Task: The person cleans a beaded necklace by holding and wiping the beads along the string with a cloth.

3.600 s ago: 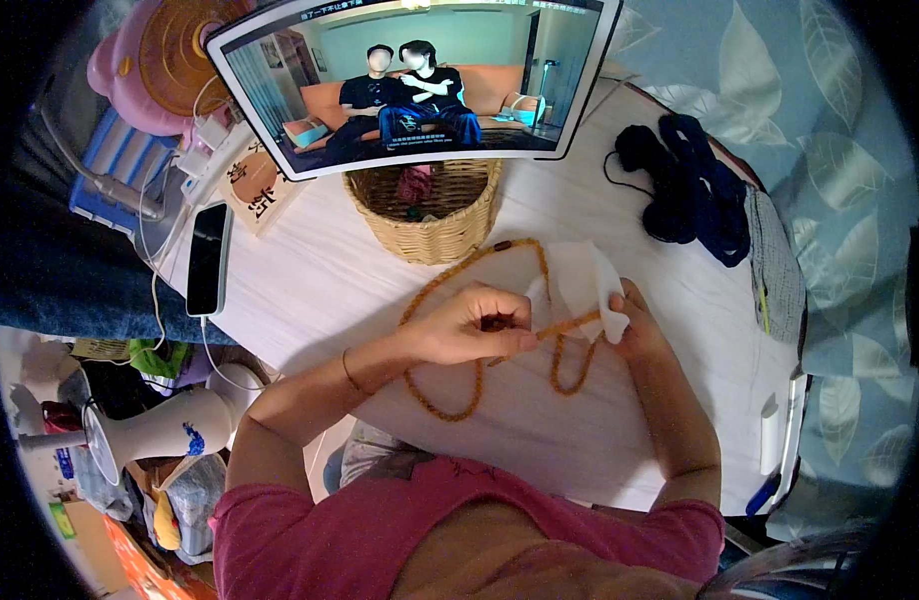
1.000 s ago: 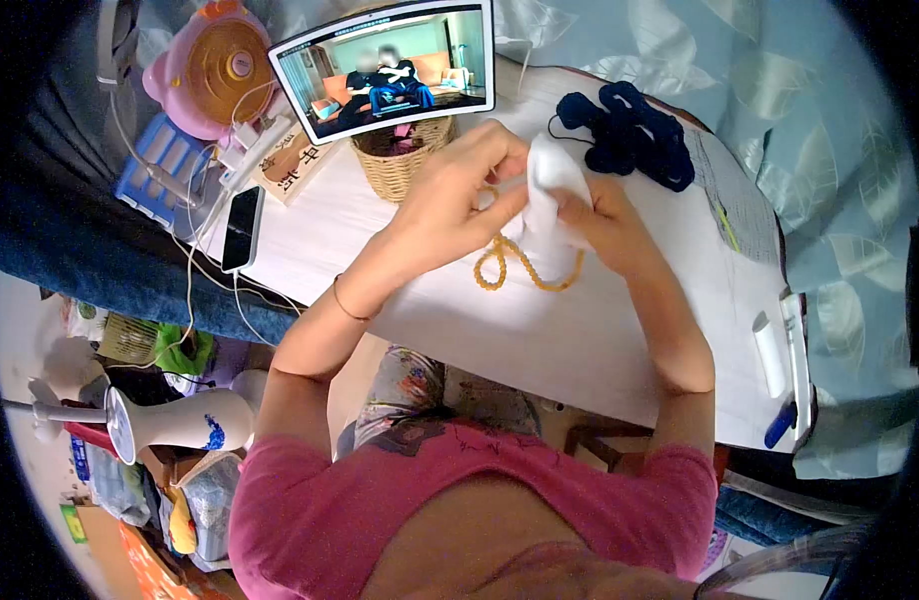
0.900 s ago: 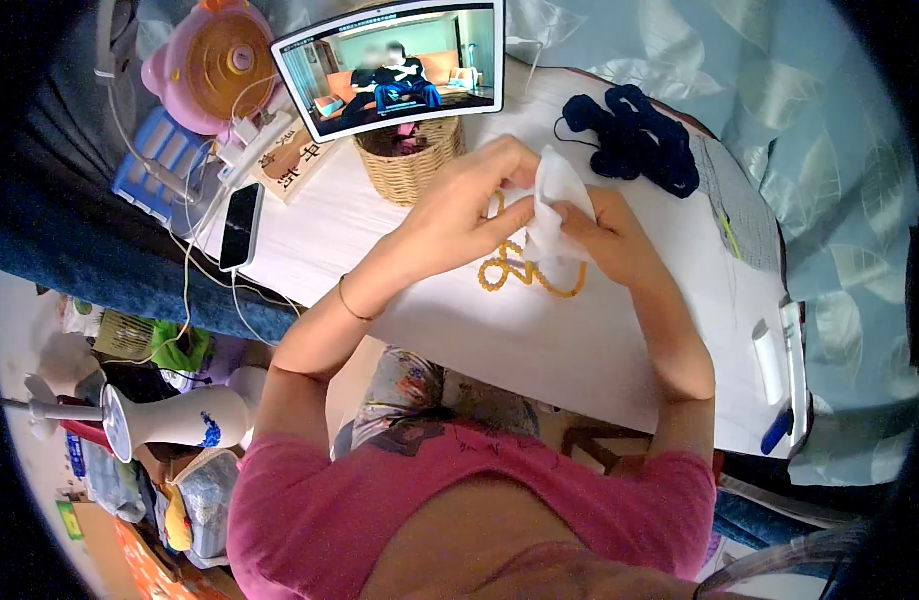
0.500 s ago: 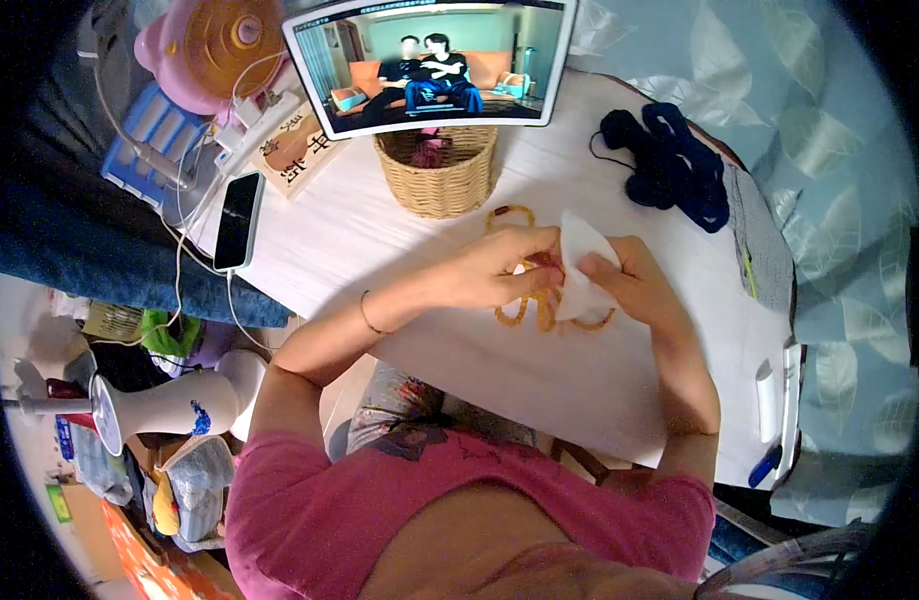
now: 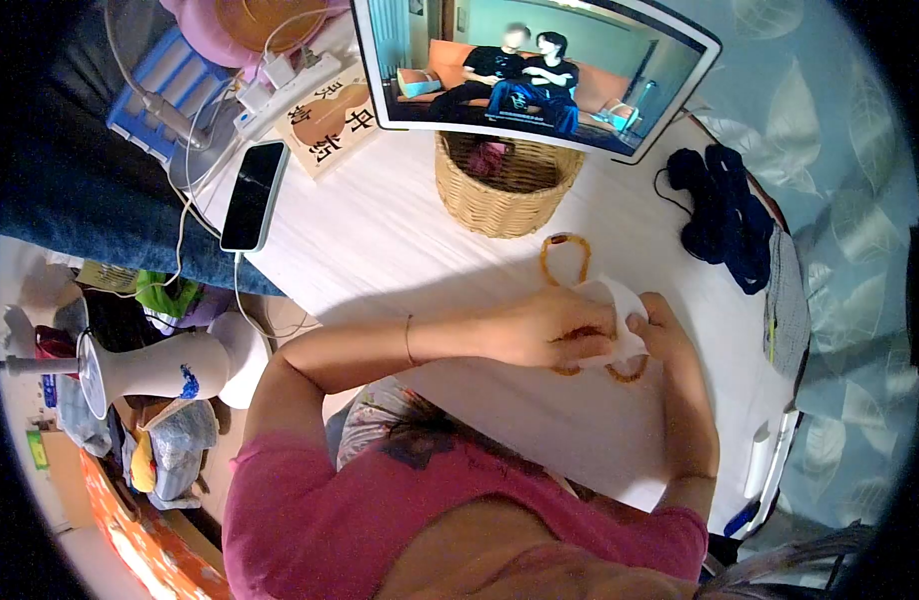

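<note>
A thin white sheet, like a tissue or soft cloth [image 5: 628,300], is bunched between my two hands. My left hand [image 5: 555,328] is closed with its fingers curled against the sheet; what lies inside the fist is hidden. With thumb and fingers my right hand [image 5: 665,328] pinches the sheet's right side. A string of amber-coloured beads [image 5: 566,262] forms a loop on the table just beyond my left hand. More of the same beads [image 5: 628,372] show below the hands, and the stretch between is covered by hands and sheet.
A wicker basket [image 5: 500,208] stands beyond the hands, with a tablet [image 5: 540,125] above it. Dark blue yarn [image 5: 725,220] lies right, near grey knitting [image 5: 786,290]. At left are a charging phone [image 5: 255,196], a book [image 5: 325,125], a power strip [image 5: 290,90] and cables.
The view has shifted, so the table things sit further right. My hands have drawn closer together, and the white sheet is now more folded around my left fingers. Fewer beads show below the hands.
</note>
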